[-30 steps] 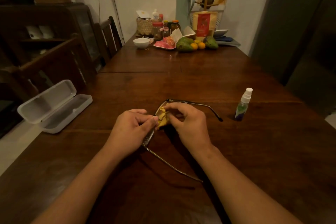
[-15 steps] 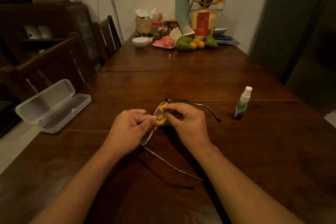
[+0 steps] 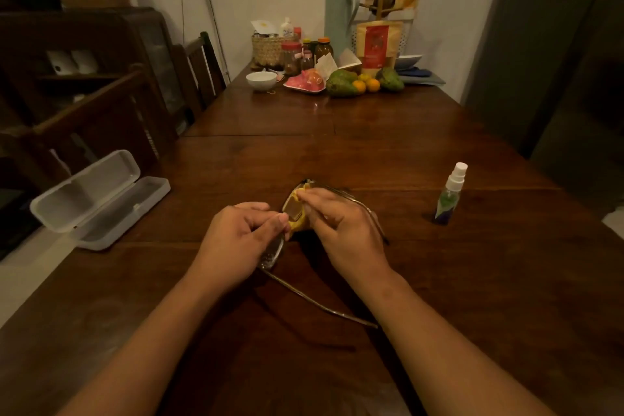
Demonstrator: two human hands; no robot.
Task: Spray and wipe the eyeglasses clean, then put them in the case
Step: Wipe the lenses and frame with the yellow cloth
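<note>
The thin-framed eyeglasses (image 3: pixel 274 253) are held over the dark wooden table (image 3: pixel 337 159), temples unfolded toward me and to the right. My left hand (image 3: pixel 236 240) pinches the frame near the bridge. My right hand (image 3: pixel 341 230) presses a small yellow cloth (image 3: pixel 299 223) around the far lens. A white glasses case (image 3: pixel 98 199) lies open at the table's left edge. A small spray bottle (image 3: pixel 450 194) with a white nozzle stands upright to the right, apart from both hands.
At the far end stand a white bowl (image 3: pixel 261 80), a basket (image 3: pixel 268 50), jars, a pink plate, green and orange fruit (image 3: pixel 361 84), a red pouch and a pale jug (image 3: pixel 339 18). Wooden chairs (image 3: pixel 199 71) line the left side.
My right hand has shifted the yellow cloth slightly along the far lens. The left hand keeps its hold; case and spray bottle have not moved.
</note>
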